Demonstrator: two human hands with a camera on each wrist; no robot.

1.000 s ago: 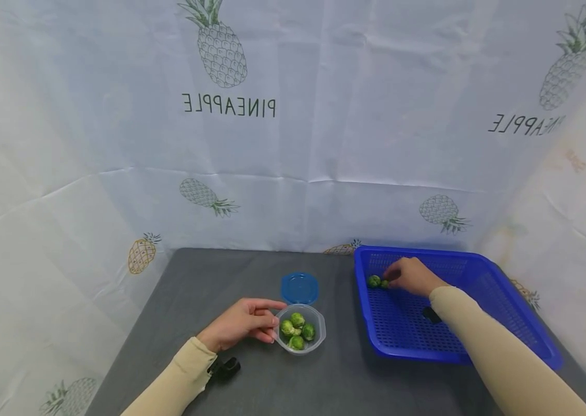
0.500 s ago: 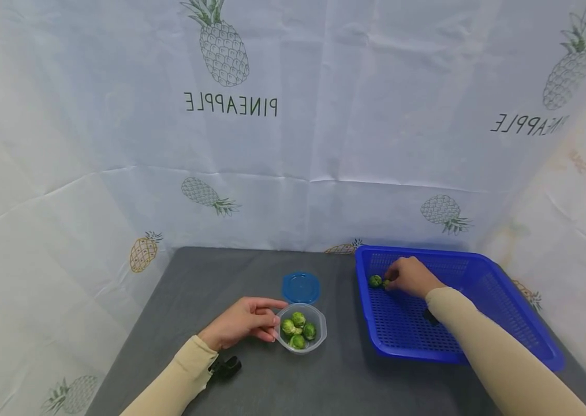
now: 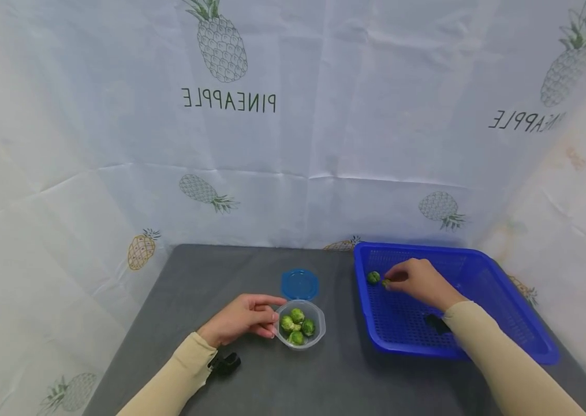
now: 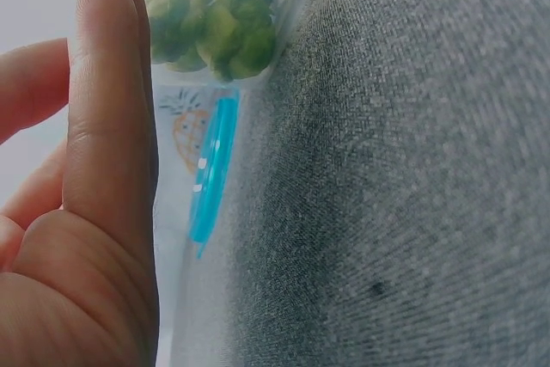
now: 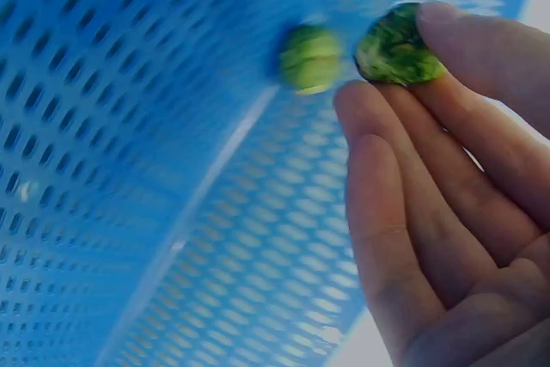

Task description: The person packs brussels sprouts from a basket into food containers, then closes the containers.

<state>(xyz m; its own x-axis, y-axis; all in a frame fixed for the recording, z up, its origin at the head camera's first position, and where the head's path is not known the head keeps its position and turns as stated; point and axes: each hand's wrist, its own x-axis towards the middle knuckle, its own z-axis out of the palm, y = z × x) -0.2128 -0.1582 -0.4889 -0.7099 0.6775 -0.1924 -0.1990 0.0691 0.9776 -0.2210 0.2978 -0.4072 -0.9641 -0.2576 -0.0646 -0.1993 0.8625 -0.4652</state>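
Observation:
My left hand [image 3: 243, 319] is at the left side of a clear plastic container [image 3: 316, 311], index finger stretched along its rim and thumb touching its near-left side. Several green Brussels sprouts [image 3: 297, 326] lie inside it. Over the left part of a blue plastic basket [image 3: 402, 341], my right hand [image 3: 420, 283] pinches a Brussels sprout [image 5: 400, 47] between thumb and fingertips. Another Brussels sprout [image 5: 311, 59] sits in the basket's far-left corner, just beyond the held one.
A blue lid [image 3: 300, 284] lies on the grey table [image 3: 230, 271] behind the container. White cloth [image 3: 293, 144] printed with pineapples hangs at the back and both sides. The basket's raised walls stand around my right hand.
My right hand has drawn slightly back to the right, lifting the pinched Brussels sprout a little away from the other one. The left hand stays at the container.

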